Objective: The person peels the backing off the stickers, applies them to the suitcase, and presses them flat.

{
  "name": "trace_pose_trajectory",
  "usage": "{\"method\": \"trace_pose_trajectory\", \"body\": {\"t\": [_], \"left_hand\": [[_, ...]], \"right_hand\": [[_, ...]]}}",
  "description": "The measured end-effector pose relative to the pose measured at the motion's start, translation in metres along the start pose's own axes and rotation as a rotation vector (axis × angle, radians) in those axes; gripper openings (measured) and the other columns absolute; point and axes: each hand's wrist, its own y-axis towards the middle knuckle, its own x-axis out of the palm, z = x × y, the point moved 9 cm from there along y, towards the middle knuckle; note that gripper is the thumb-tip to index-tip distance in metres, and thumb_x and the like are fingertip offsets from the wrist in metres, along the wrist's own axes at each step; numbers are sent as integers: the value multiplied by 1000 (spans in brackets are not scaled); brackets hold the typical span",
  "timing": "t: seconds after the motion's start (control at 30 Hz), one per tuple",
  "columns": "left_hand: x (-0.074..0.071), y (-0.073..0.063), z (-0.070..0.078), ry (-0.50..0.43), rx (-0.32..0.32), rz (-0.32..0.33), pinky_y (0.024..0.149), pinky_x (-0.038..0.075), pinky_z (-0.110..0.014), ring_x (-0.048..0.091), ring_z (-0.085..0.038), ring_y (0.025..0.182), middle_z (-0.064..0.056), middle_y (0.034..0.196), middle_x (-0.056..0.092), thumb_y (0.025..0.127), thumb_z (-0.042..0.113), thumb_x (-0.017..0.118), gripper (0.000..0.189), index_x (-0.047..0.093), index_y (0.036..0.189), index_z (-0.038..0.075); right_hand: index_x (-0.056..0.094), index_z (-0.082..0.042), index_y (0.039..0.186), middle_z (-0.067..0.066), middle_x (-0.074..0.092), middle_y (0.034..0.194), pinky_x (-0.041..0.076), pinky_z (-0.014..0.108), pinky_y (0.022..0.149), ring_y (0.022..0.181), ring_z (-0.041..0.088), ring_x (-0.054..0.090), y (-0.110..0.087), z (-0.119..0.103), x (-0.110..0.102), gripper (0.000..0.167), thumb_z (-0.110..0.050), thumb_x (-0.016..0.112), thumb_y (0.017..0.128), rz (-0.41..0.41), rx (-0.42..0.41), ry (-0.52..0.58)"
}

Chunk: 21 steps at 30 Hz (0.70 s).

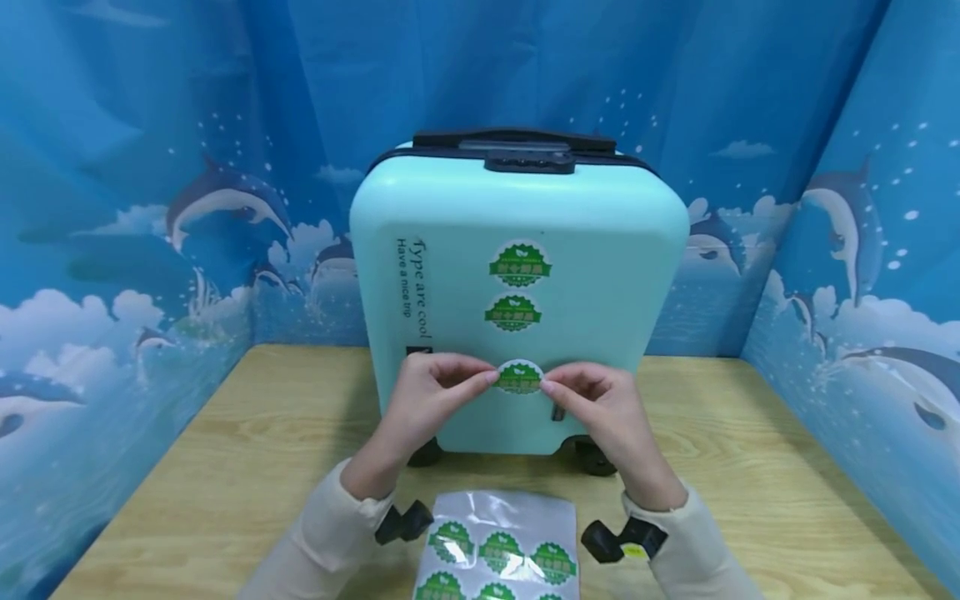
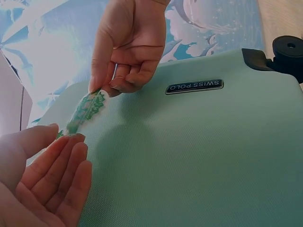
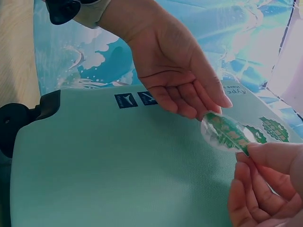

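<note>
A round green-and-white sticker (image 1: 519,377) is held by its two side edges in front of the mint-green suitcase (image 1: 600,275). My left hand (image 1: 438,392) pinches its left edge between thumb and forefinger. On the opposite edge my right hand (image 1: 600,404) pinches it the same way. The right wrist view shows the sticker (image 3: 227,132) slightly bowed and close to the suitcase shell; whether it touches cannot be told. Above it, two like stickers, an upper one (image 1: 521,264) and a lower one (image 1: 513,312), lie flat on the shell in a column.
A glossy sheet (image 1: 480,517) with several more green stickers lies on the wooden table (image 1: 285,425), between the forearms. The suitcase stands upright on black wheels (image 1: 595,457), its black handle (image 1: 517,140) on top. Blue dolphin-print curtains (image 1: 465,67) surround the table.
</note>
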Motion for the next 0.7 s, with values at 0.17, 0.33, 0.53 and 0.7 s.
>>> {"method": "trace_pose_trajectory", "body": {"t": [0.17,0.33,0.53,0.7], "left_hand": [[-2,-1,1,15,-1,23,61,53,-25,66,-15,71,-6,83,73,83,17,74,12,75,87,6],[-3,-1,1,16,7,47,60,53,-25,65,-15,70,-6,83,72,82,15,74,10,74,86,6],[-5,-2,4,30,38,93,62,55,-26,66,-14,70,-5,82,72,82,14,74,8,74,86,7],[-6,-4,7,80,90,153,60,55,-25,65,-10,66,-4,80,72,81,14,75,7,75,84,8]], "right_hand": [[70,1,90,17,63,71,45,27,52,57,21,49,2,-1,-2,12,-10,69,86,23,8,26],[70,1,90,16,65,74,47,31,53,58,25,52,3,-2,-1,15,-13,70,85,34,14,33],[72,-3,89,16,69,78,49,32,50,56,25,55,3,-6,-1,13,-14,72,84,84,-12,-11],[73,-5,87,11,70,77,49,31,47,53,23,57,1,-12,0,9,-13,73,83,134,-58,-66]]}}
